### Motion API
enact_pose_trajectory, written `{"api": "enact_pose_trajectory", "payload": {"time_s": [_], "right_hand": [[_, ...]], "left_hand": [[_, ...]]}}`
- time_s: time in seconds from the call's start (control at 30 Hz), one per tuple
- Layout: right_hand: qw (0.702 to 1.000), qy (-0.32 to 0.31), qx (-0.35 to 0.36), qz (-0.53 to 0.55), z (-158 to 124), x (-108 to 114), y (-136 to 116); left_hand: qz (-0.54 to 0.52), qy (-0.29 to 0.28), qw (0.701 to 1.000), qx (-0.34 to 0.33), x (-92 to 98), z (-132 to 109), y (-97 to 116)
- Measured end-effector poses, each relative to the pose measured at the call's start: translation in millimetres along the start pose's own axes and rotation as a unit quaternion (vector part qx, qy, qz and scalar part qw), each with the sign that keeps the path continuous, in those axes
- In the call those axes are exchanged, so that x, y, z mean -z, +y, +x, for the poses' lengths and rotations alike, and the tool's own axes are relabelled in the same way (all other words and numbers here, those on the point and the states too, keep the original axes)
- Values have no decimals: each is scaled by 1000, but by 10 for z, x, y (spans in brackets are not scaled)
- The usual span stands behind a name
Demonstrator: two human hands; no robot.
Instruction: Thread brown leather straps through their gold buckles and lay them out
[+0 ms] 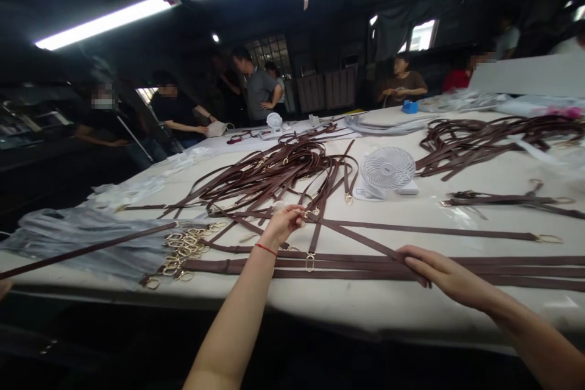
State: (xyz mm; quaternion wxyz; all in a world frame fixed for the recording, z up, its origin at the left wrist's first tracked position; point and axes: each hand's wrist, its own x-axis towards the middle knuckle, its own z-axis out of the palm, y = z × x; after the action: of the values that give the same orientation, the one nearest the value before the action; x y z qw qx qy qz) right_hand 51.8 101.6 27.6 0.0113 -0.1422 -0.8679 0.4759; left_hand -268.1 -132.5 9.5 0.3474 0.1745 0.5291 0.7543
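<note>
While the left hand (pixel 282 225) pinches a gold clasp (pixel 311 213) on a brown strap (pixel 411 230), fingers closed, the right hand (pixel 445 271) lies open across the lower straps (pixel 525 269), near the table's (pixel 365 298) front edge, with loose gold rings (pixel 183 250) well left.

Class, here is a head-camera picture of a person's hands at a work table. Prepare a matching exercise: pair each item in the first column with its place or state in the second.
Column 1
1. Left hand
2. Right hand
3. White desk fan
4. Heap of gold metal rings

Column 2
A. Standing beside a bundle of brown straps
B. Lying at the left ends of the flat-laid straps
C. Resting on the flat-laid straps
D. At a gold clasp

Pairs: 1-D; 2-C; 3-A; 4-B
</note>
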Motion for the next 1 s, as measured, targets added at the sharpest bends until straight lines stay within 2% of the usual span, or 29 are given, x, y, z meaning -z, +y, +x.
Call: {"api": "enact_pose_trajectory", "payload": {"time_s": [0.1, 0.17, 0.23, 0.3, 0.33, 0.4, 0.47, 0.53, 0.67, 0.77, 0.83, 0.9, 1.0], "right_hand": [[994, -44, 7, 103, 46, -196, -171], [980, -54, 3, 193, 156, -343, -289], [961, -42, -41, 272, 303, -492, -351], [938, -19, -90, 335, 439, -622, -349], [925, -9, -103, 365, 489, -675, -332], [901, -4, -105, 420, 543, -753, -286], [885, -20, -92, 457, 543, -793, -248], [874, -43, -77, 478, 514, -805, -227], [864, -58, -51, 498, 440, -786, -232], [854, -44, -51, 516, 362, -771, -251], [853, -37, -49, 519, 288, -767, -257], [866, -37, -56, 496, 207, -774, -245], [894, -35, -102, 434, 118, -804, -194]], "left_hand": [[-18, 32, 999, -32, -63, 198, 121], [-20, 79, 995, -53, -134, 306, 142], [18, 141, 989, -50, -244, 326, 71], [81, 162, 983, -31, -396, 215, -82], [104, 143, 984, -18, -483, 111, -177], [109, 59, 992, 15, -665, -159, -371], [75, -16, 995, 61, -838, -443, -541], [40, -56, 993, 100, -987, -666, -670], [-16, -47, 992, 118, -1169, -839, -830], [-67, -47, 991, 103, -1209, -818, -899], [-82, -23, 992, 89, -1209, -784, -921], [-92, 12, 993, 74, -1205, -752, -924], [-104, 37, 992, 63, -1212, -735, -911]]}}
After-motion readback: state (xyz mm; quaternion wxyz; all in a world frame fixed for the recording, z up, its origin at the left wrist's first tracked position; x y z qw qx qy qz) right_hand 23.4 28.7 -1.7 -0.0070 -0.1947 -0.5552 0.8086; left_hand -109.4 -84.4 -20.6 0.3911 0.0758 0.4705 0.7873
